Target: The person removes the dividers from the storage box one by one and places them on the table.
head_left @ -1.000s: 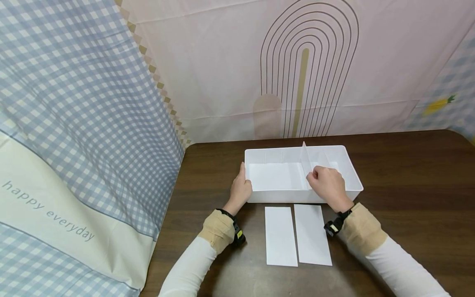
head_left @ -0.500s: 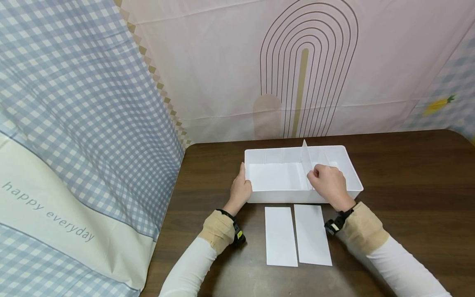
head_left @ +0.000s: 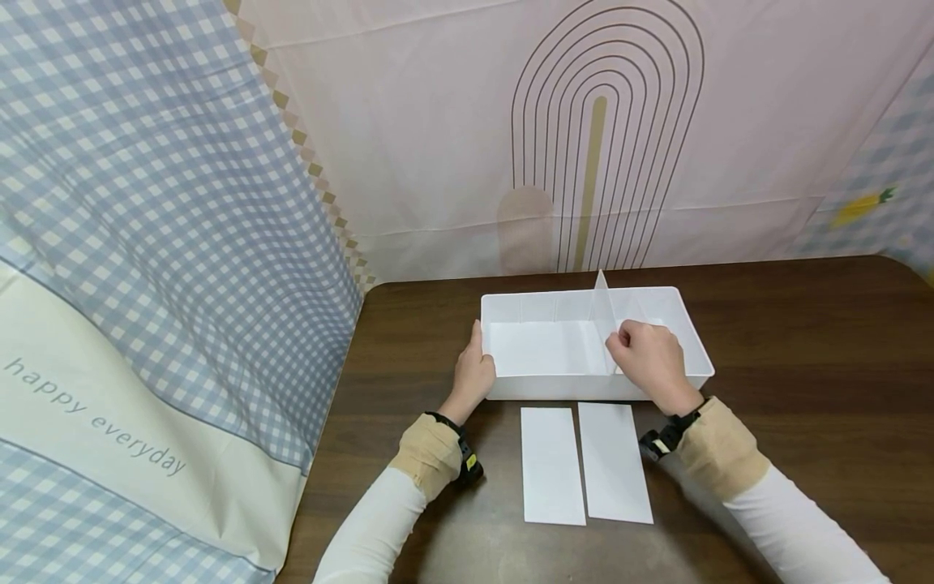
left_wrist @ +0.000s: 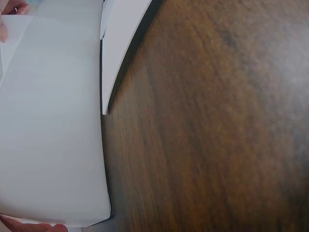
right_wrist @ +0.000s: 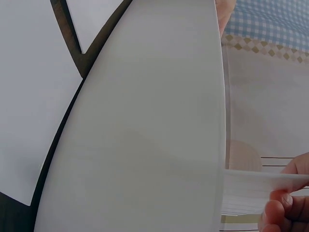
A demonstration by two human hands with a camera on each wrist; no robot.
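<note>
A white rectangular box [head_left: 540, 388] stands on the table, its long side toward the person. My left hand [head_left: 470, 377] lies against the box's left end, index finger extended along it. Inside the box, right of its middle, a thin white divider [head_left: 602, 312] stands crosswise, its far corner above the back rim. My right hand [head_left: 651, 361], over the right part of the box, pinches the divider; the right wrist view shows thumb and curled fingers [right_wrist: 282, 208] on the panel [right_wrist: 246, 186]. Two white rectangular panels [head_left: 552, 466] [head_left: 616, 462] lie side by side in front of the box.
The dark wooden table [head_left: 803, 349] extends to the right of the box and to its left. Behind it hangs a pale cloth [head_left: 423, 146] with arch lines. A blue checked cloth [head_left: 182, 203] hangs along the left side.
My right hand has risen slightly with the divider, and the divider's far corner stands higher above the back rim than before. My left hand and the box have stayed in place.
</note>
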